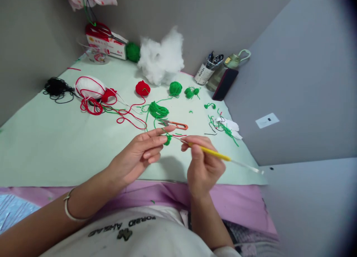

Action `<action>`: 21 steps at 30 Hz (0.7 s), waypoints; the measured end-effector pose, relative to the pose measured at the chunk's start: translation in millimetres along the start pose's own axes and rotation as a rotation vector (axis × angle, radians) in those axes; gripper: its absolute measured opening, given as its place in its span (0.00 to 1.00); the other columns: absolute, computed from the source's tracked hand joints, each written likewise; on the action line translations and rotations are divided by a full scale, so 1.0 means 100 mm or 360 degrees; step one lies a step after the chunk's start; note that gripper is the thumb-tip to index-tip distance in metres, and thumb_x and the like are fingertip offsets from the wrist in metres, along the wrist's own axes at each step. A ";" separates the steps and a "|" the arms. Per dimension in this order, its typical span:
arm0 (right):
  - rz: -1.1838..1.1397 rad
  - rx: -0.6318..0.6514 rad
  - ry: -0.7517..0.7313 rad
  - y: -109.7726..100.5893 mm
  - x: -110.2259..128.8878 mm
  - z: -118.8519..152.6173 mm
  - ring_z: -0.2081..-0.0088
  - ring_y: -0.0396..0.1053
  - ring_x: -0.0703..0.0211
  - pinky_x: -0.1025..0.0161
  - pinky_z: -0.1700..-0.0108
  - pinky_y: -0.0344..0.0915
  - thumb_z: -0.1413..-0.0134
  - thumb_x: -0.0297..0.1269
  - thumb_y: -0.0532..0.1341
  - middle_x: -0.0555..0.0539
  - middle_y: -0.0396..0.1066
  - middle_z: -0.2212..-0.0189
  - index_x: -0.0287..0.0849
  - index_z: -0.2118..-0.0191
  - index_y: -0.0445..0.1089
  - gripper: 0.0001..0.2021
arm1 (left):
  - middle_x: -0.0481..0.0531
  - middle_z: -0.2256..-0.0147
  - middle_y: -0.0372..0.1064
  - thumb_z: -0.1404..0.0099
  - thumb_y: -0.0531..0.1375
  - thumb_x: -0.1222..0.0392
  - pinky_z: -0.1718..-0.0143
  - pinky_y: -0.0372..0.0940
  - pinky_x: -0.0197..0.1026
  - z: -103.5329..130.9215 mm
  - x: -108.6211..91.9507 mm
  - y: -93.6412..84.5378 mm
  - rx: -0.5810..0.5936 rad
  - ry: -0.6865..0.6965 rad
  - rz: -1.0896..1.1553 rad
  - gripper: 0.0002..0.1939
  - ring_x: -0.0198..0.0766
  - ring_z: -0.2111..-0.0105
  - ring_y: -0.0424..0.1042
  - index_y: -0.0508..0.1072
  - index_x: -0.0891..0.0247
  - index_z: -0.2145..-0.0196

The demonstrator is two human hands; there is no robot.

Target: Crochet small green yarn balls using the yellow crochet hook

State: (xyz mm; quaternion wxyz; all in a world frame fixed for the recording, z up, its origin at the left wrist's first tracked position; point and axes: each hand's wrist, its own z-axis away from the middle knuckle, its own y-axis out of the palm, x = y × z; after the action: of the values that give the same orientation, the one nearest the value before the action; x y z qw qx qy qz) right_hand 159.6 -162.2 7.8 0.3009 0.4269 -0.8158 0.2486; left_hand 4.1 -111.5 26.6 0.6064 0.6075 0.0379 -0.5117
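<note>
Between the thumb and fingers of my left hand is a small piece of green crochet. A strand of green yarn runs from near those fingers toward a loose green skein on the table. My right hand grips a crochet hook by its yellow handle. The hook's thin metal end points left and reaches the green piece; whether it sits inside a stitch is too small to tell. Just beyond my fingertips lie orange thread snips.
Red yarn, a green ball, white yarn and black yarn lie across the table. White stuffing stands at the back. A phone leans by a bottle at right, near yarn scraps.
</note>
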 end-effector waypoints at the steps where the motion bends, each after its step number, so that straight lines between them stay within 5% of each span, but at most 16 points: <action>1: -0.0161 -0.0041 0.0122 0.00 0.01 -0.02 0.69 0.75 0.60 0.59 0.67 0.74 0.30 0.31 0.59 0.48 0.79 0.65 0.50 0.55 0.80 0.11 | 0.38 0.78 0.55 0.39 0.72 0.65 0.83 0.52 0.25 0.00 -0.01 0.00 -0.0013 0.0048 -0.0008 0.12 0.21 0.83 0.42 0.86 0.64 0.56; 5: -0.0409 0.0078 0.0295 0.01 0.02 -0.07 0.66 0.75 0.60 0.60 0.66 0.74 0.31 0.35 0.63 0.48 0.80 0.64 0.48 0.58 0.81 0.08 | 0.44 0.70 0.70 0.38 0.72 0.63 0.77 0.63 0.29 0.02 0.03 0.01 -0.0016 0.0212 -0.0207 0.16 0.22 0.81 0.54 0.84 0.58 0.51; 12: -0.0562 0.0042 0.0568 -0.04 -0.01 -0.07 0.69 0.77 0.61 0.61 0.66 0.76 0.30 0.40 0.62 0.47 0.81 0.65 0.44 0.60 0.78 0.09 | 0.44 0.71 0.70 0.36 0.71 0.60 0.73 0.65 0.32 0.04 0.00 0.00 0.0000 0.0225 -0.0351 0.13 0.26 0.78 0.58 0.85 0.57 0.53; 21: -0.0389 0.0089 0.0319 -0.06 0.10 -0.03 0.67 0.79 0.60 0.59 0.64 0.78 0.27 0.35 0.57 0.47 0.81 0.61 0.46 0.56 0.78 0.10 | 0.46 0.68 0.70 0.38 0.71 0.60 0.74 0.63 0.33 0.07 -0.01 -0.03 -0.0115 0.0406 -0.0648 0.14 0.28 0.76 0.62 0.86 0.54 0.53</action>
State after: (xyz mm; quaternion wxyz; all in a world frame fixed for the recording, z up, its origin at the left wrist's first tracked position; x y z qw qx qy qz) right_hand 160.8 -168.3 17.7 0.3968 0.5041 -0.7164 0.2741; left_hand -2.3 -115.5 26.8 0.5024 0.6250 0.2540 -0.5408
